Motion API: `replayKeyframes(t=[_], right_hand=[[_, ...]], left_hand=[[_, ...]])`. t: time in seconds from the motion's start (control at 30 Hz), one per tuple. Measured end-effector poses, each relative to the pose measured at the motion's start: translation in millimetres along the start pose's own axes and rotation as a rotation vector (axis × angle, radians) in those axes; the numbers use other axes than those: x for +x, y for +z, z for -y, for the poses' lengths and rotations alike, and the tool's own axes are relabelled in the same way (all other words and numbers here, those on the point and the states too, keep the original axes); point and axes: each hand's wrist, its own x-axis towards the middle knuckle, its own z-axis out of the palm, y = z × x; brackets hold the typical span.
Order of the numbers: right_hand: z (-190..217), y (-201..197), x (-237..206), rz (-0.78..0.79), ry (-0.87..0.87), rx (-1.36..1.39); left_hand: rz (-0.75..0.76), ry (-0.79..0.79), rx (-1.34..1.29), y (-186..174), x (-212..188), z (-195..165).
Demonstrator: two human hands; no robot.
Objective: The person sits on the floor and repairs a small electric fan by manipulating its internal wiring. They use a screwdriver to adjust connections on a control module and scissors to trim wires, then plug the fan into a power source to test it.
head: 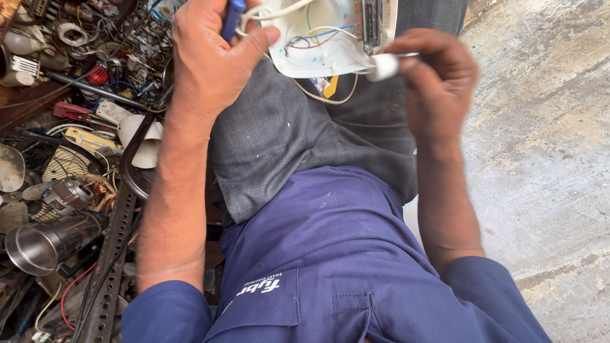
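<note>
The left hand (213, 60) has its grip clamped on a blue-handled tool (232, 16); the right hand (438, 79) pinches a small white part (383, 65) against the open white appliance housing (318, 38) on the lap; best to steady the housing, keeping clear of its wires (314, 38)

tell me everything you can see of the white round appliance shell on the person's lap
The white round plastic appliance shell lies open side up on the grey checked trousers, its top cut off by the picture edge. Inside run thin red, blue, green and white wires, and a dark strip with metal contacts sits along its right side. A cream cord loops out beneath the rim. The left hand, gripping a blue handle, is at its left edge; the right hand holds a small white part against its lower right rim.
</note>
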Motion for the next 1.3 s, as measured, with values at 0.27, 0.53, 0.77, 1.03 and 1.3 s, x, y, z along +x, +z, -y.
replayKeyframes(t=[0.27,0.53,0.77,1.03,1.3], right_hand=[[42,-35,-2,-0.167,-0.029,0.305],[71,-8,6,-0.006,-0.147,0.114],[88,27,46,0.104,-0.21,0.306],[63,22,80,0.048,-0.48,0.008],[26,17,147,-0.216,-0.084,-0.333]], left_hand=[[-0.286,0.216,0.308,5,1,14],[-0.129,0.297,-0.058,7,-7,-67],[-0.206,-0.149,-0.389,56,6,-100],[0.029,-0.302,-0.809,102,75,-85],[-0.069,0.083,-0.266,120,171,-48]])
